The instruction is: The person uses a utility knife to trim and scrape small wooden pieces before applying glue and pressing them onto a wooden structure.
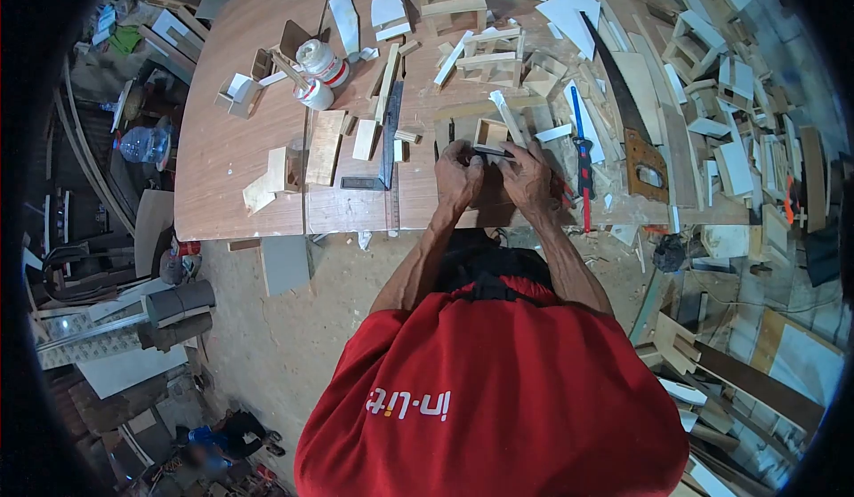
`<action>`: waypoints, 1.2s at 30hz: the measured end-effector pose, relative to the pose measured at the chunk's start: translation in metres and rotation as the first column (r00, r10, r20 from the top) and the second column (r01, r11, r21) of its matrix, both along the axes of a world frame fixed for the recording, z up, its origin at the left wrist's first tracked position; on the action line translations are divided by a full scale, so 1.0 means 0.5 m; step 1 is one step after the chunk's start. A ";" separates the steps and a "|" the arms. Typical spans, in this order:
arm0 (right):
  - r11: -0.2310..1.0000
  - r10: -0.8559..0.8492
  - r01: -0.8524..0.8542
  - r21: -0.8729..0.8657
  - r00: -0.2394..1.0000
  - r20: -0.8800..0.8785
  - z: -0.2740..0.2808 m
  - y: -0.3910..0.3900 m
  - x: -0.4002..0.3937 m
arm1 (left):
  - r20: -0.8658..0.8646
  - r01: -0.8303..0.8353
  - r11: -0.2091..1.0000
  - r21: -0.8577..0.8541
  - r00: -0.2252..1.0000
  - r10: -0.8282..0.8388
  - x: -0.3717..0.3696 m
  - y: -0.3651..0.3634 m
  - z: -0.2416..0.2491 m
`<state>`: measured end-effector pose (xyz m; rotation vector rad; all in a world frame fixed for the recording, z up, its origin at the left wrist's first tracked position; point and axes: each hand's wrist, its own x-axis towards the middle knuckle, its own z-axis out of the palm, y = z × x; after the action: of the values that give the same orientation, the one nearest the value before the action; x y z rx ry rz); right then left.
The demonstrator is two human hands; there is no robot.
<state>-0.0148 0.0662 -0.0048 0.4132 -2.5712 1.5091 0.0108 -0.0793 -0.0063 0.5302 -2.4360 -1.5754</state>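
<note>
A small open wooden box (493, 132) lies at the near side of the table, just beyond my fingertips. My left hand (459, 175) is closed, its bent fingers at the box's near left corner. Across from it, my right hand (527, 177) is closed too, thumb and fingers around the end of a thin dark stick (492, 151) along the box's near edge. Behind the box, a pale wood strip (507, 116) leans away from my right fingers. A dark pencil-like piece (452, 131) rests left of the box.
Left of my hands are a metal try square (388, 141), wood blocks (327, 146) and white glue jars (322, 63). A blue-and-red tool (584, 159) and a handsaw (642, 164) lie to the right. Small wooden frames (492, 57) stand farther back. A person (233, 435) is low at left.
</note>
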 end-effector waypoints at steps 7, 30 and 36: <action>1.000 -0.014 0.014 0.028 1.000 -0.011 -0.009 -0.004 -0.003 | -0.056 -0.010 0.993 -0.121 0.998 0.003 0.002 -0.001 -0.003; 0.936 0.021 -0.005 -0.351 0.999 0.043 0.061 0.017 0.025 | -0.067 0.030 0.846 0.532 0.998 0.006 0.035 0.009 0.083; 0.998 0.057 -0.058 -0.029 0.998 -0.013 0.139 -0.026 0.003 | -0.009 -0.074 0.813 0.578 0.995 0.097 0.057 -0.057 0.071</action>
<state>-0.0133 0.0533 0.0646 0.4952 -2.5458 1.5565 0.0393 -0.1077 0.0291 0.6787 -1.8335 -2.2595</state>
